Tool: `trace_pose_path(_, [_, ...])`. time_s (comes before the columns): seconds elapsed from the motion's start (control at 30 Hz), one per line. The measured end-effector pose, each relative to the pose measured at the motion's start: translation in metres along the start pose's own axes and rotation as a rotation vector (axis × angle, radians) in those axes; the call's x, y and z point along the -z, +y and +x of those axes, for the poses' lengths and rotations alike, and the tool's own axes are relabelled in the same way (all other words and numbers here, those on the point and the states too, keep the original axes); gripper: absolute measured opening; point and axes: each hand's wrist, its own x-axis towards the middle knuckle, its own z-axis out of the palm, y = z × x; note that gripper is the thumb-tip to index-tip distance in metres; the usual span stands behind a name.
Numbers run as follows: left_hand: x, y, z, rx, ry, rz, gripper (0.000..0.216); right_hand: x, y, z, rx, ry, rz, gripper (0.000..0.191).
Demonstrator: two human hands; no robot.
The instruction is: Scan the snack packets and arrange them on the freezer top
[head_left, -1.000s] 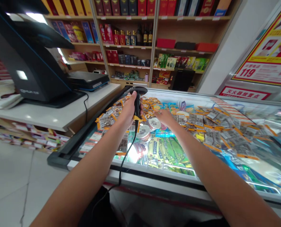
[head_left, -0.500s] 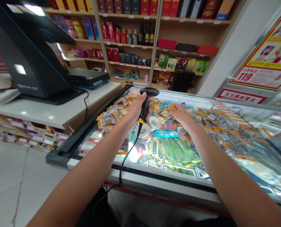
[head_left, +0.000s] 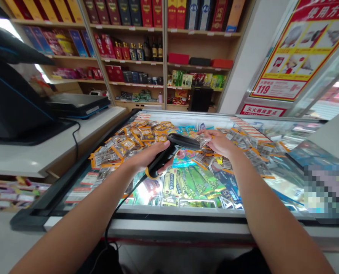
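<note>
Over the glass-topped chest freezer (head_left: 181, 225), the left hand (head_left: 148, 155) wraps its fingers around a corded barcode scanner (head_left: 161, 157); the right hand's (head_left: 220, 142) fingers pinch a clear snack packet (head_left: 203, 140) beside the scanner's head. Orange-edged packets (head_left: 127, 145) cover the freezer's left end.

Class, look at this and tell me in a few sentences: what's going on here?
A person is at a glass-topped freezer. Their left hand grips a corded scanner; their right hand holds a packet close to its head. Whether the two touch is unclear. Other packets lie on the glass to both sides.
</note>
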Motion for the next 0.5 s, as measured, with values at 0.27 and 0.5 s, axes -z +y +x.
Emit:
trace_pose_path(0.27, [0.003,0.001,0.001,0.004,0.005,-0.077,0.062,0.013,-0.009,-0.011,0.241,-0.235,-0.078,0.016])
trace_pose_path(0.5, [0.011,-0.001,0.001,-0.022,-0.039,-0.099,0.062,0.011,-0.022,-0.015,0.287,-0.467,-0.159,0.014])
